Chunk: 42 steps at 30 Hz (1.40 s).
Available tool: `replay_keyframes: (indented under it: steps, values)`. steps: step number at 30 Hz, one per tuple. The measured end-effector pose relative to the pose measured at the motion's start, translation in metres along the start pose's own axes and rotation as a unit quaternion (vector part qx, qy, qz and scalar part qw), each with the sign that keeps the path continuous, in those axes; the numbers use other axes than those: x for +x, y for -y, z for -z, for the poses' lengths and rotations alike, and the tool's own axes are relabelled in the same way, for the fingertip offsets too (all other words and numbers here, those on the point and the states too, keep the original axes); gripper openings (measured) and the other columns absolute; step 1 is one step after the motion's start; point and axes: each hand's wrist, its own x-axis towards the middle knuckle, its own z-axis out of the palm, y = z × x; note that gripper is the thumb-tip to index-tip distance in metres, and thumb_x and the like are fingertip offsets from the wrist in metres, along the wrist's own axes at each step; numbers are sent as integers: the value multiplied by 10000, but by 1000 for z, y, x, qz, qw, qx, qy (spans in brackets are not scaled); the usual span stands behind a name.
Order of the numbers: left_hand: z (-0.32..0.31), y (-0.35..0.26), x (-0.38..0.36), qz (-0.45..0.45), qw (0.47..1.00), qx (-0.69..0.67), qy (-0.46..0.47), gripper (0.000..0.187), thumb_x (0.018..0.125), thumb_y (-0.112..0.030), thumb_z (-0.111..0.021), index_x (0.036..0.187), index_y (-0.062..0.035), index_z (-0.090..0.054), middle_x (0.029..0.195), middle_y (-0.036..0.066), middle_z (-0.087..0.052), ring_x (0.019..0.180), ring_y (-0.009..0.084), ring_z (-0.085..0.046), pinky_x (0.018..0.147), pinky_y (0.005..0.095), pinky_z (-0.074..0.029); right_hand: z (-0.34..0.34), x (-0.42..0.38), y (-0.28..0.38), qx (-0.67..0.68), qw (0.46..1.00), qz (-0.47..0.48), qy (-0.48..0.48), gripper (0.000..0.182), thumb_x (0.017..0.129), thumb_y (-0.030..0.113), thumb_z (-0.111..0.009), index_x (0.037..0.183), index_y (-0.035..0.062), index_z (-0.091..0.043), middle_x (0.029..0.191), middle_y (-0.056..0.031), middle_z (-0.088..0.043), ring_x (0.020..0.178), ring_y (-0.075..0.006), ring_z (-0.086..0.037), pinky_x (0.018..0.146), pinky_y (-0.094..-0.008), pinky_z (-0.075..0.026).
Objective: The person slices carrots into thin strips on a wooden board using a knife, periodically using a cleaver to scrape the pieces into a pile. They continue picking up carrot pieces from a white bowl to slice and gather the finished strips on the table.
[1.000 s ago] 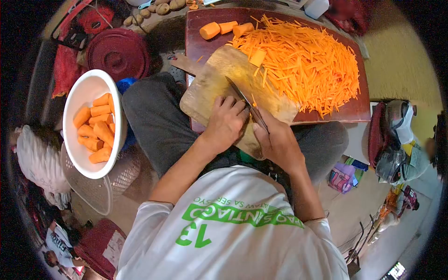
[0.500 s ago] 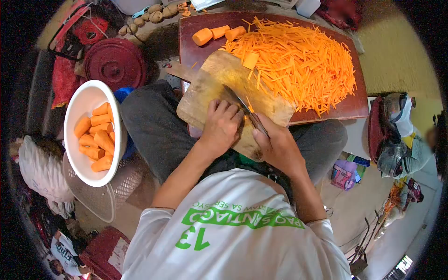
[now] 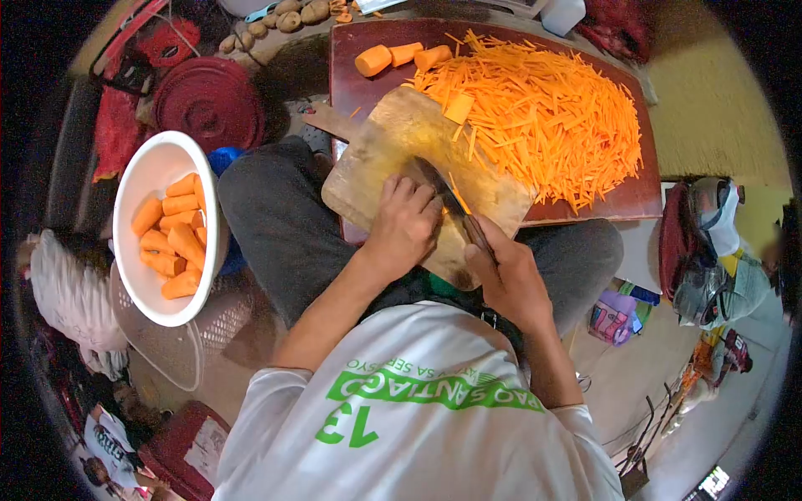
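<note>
My right hand [image 3: 510, 271] grips the dark handle of a kitchen knife [image 3: 440, 184], its blade pointing away and to the left over the wooden cutting board [image 3: 355, 179]. Thin carrot strips cling along the blade's right side. Just left of the blade, my left hand [image 3: 407, 219] is closed with curled fingers pressed to the board. A bit of orange shows by its fingertips; the carrot piece under them is mostly hidden. A short carrot chunk [image 3: 459, 108] rests at the board's far edge, beside a large heap of carrot strips [image 3: 543, 121].
The board lies across my lap and on a dark red table [image 3: 368, 33]. Several peeled carrots [image 3: 373, 60] sit at its far left. A white basin [image 3: 125, 250] of carrots stands left, near a red lid [image 3: 206, 104]. Several potatoes [image 3: 288, 20] lie beyond.
The knife has tilted and shifted slightly toward me and right, with my right hand. My left hand stays curled beside the blade. The whole view has shifted slightly.
</note>
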Motion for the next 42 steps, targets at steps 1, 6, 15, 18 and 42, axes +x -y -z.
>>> replay_keyframes:
  steps: [1, 6, 15, 18, 42]
  values:
    - [-1, 0, -1, 4, 1000, -9, 2, 592, 680, -130, -861, 1248, -25, -733, 1203, 181, -644, 1186, 418, -578, 1143, 598, -405, 0, -3, -1, -11, 1000, -12, 1, 425, 1049, 127, -641, 1448, -6, -578, 1107, -320, -714, 1074, -515, -703, 885, -477, -569]
    - [-6, 2, 0, -5, 1000, -6, -14, 584, 657, -97, -854, 1222, -11, -738, 1200, 185, -643, 1179, 428, -574, 1158, 603, -405, -8, 15, -1, -1, 1000, 28, -14, 412, 1048, 113, -640, 1433, -20, -584, 1081, -307, -715, 1061, -516, -707, 868, -452, -568]
    - [-1, 0, 5, -17, 997, -35, -62, 401, 669, -77, -806, 1049, 35, -745, 1061, 205, -649, 1070, 425, -596, 1187, 602, -393, -4, 2, 1, -21, 1000, -2, 6, 399, 1050, 89, -615, 1429, -32, -583, 1017, -323, -691, 1012, -518, -708, 846, -462, -567]
    - [-1, 0, 5, -20, 998, -25, -56, 420, 655, -90, -820, 1048, 37, -744, 1071, 204, -647, 1087, 425, -594, 1192, 608, -390, -12, 14, -7, -26, 999, 39, -19, 398, 1052, 103, -619, 1424, -33, -586, 987, -315, -689, 991, -520, -709, 828, -462, -565]
    - [3, -3, 5, -9, 998, -12, -65, 375, 640, -104, -811, 984, 34, -748, 1074, 176, -654, 1081, 390, -583, 1120, 559, -405, -16, 8, 0, 7, 999, 25, -19, 342, 1041, 92, -630, 1367, -5, -603, 1028, -293, -706, 940, -445, -727, 831, -486, -565]
